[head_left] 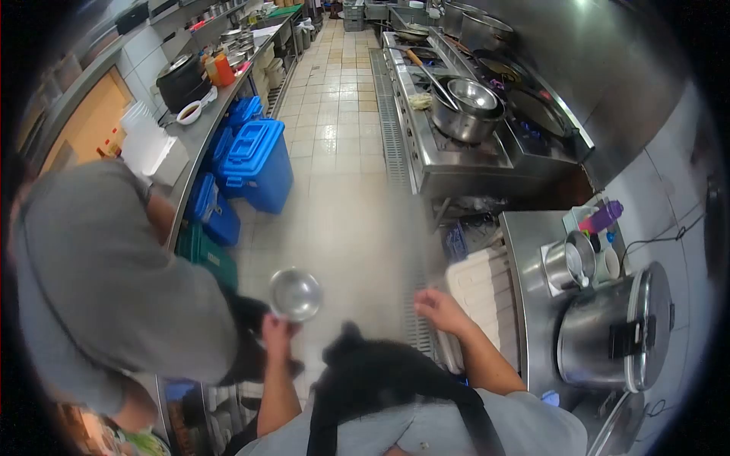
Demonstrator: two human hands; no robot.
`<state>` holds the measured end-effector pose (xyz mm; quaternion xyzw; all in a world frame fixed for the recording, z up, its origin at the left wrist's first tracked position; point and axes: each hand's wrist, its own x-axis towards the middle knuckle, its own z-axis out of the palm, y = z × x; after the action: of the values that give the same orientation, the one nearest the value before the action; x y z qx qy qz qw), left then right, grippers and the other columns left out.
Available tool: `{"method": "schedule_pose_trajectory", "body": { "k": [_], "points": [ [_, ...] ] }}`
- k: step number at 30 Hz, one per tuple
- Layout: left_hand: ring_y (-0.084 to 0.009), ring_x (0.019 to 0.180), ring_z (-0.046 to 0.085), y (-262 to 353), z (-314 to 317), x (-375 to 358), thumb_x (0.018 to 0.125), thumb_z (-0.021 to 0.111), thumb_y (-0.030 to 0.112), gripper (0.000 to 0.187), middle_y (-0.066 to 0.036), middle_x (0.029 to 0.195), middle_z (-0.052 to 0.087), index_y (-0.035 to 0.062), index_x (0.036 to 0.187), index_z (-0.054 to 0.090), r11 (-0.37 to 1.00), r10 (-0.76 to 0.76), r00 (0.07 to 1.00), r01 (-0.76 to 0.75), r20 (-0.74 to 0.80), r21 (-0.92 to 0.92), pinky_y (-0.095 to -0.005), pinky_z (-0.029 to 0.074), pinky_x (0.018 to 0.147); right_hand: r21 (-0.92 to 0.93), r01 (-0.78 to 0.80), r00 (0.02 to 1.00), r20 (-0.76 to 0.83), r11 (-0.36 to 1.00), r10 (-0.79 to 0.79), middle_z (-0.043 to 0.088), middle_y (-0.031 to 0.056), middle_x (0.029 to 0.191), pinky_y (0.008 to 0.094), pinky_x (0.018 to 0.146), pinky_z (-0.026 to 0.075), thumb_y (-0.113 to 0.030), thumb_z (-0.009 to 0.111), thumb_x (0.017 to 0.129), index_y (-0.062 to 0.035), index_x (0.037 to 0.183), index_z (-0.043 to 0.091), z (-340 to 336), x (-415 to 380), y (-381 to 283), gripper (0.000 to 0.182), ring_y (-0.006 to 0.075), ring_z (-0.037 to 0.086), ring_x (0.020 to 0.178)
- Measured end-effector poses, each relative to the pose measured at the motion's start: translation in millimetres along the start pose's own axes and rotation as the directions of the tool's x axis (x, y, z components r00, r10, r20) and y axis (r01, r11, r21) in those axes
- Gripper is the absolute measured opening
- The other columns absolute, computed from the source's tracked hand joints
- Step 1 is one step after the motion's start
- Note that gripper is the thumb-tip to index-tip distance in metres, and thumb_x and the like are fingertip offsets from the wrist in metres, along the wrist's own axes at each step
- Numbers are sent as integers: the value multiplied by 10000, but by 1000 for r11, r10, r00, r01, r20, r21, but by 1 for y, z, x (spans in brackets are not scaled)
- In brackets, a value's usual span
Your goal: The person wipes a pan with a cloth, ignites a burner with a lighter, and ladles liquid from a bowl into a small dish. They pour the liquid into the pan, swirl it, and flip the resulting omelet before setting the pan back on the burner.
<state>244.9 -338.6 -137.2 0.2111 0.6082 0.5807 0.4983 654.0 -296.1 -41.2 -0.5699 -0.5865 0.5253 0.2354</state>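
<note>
My left hand (278, 334) grips the near rim of a shiny round metal bowl (296, 295), held low over the tiled aisle. The inside of the bowl faces up, and I see nothing in it. Out to the other side, my right hand (441, 310) hangs in the air with its fingers loosely curled in and no object visible in them. It is close to a white ribbed lid or box (480, 292) beside the steel side table, apart from it.
A co-worker in a grey shirt (114, 266) stands close on my left at the counter. Blue lidded bins (262, 167) line that side. On the right are a stove (449, 156) with a pot (464, 121), and a steel table (525, 228) bearing a large cooker (601, 334).
</note>
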Motion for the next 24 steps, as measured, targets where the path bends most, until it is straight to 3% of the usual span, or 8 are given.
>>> {"method": "schedule_pose_trajectory", "body": {
  "k": [6, 10, 14, 16, 17, 18, 19, 24],
  "points": [
    [-209, 646, 610, 44, 71, 162, 885, 547, 92, 164, -88, 750, 512, 61, 883, 386, 996, 21, 991, -32, 128, 85, -379, 585, 605, 34, -73, 993, -91, 997, 75, 638, 73, 930, 291, 762, 493, -137, 626, 856, 18, 1041, 595, -42, 68, 10, 244, 142, 611, 832],
    [-201, 632, 594, 5, 78, 270, 875, 550, 90, 170, -97, 743, 514, 62, 894, 383, 957, 58, 986, -99, 155, 271, -382, 582, 589, 132, -129, 975, -163, 983, 150, 640, 67, 887, 287, 693, 501, -130, 637, 848, 17, 1045, 591, -76, 130, 15, 251, 137, 619, 761],
    [-191, 611, 544, -45, 48, 318, 824, 603, 90, 185, -106, 729, 502, 37, 835, 426, 684, -10, 997, 67, -82, 727, -404, 569, 533, 95, -119, 979, -155, 988, 133, 645, 86, 894, 289, 697, 504, -132, 640, 845, 22, 1074, 580, -115, 226, 16, 282, 150, 621, 772],
    [-328, 610, 633, -55, 31, 307, 746, 633, 137, 230, -214, 780, 609, -44, 839, 525, 670, -78, 970, 222, -231, 708, -410, 523, 503, 31, -99, 990, -102, 995, 101, 650, 100, 915, 297, 713, 508, -134, 634, 847, 34, 1081, 582, -137, 282, -19, 293, 163, 626, 802],
    [-323, 740, 651, -20, 56, 289, 735, 648, 226, 293, -191, 883, 623, -14, 884, 572, 666, -276, 877, 470, -395, 579, -401, 531, 610, 29, -92, 990, -102, 995, 94, 650, 100, 915, 297, 713, 508, -134, 634, 847, 34, 1081, 582, -147, 320, -25, 293, 163, 626, 802],
    [-296, 910, 633, -111, -25, 325, 751, 636, 305, 318, -119, 923, 639, 51, 943, 622, 293, -104, 988, 138, -112, 946, -397, 507, 736, -10, -43, 998, -53, 999, 43, 654, 112, 927, 307, 722, 509, -145, 633, 846, 32, 1085, 586, -152, 358, -23, 301, 177, 631, 816],
    [-250, 1005, 597, -99, -19, 313, 759, 630, 386, 334, -78, 888, 648, 96, 923, 638, 405, -298, 905, 408, -304, 818, -394, 462, 810, -45, 2, 1000, 1, 999, -2, 657, 125, 938, 318, 732, 510, -156, 632, 845, 29, 1089, 590, -156, 391, -27, 309, 190, 635, 829],
    [-218, 737, 641, -114, 3, 296, 726, 715, 307, 242, -107, 732, 620, 93, 772, 613, 516, -41, 820, 507, -571, 691, -417, 466, 602, -286, 102, 989, 131, 953, -66, 651, 143, 1025, 353, 807, 492, -248, 612, 853, -18, 1113, 595, -177, 536, -146, 348, 258, 627, 921]
  ]
}}
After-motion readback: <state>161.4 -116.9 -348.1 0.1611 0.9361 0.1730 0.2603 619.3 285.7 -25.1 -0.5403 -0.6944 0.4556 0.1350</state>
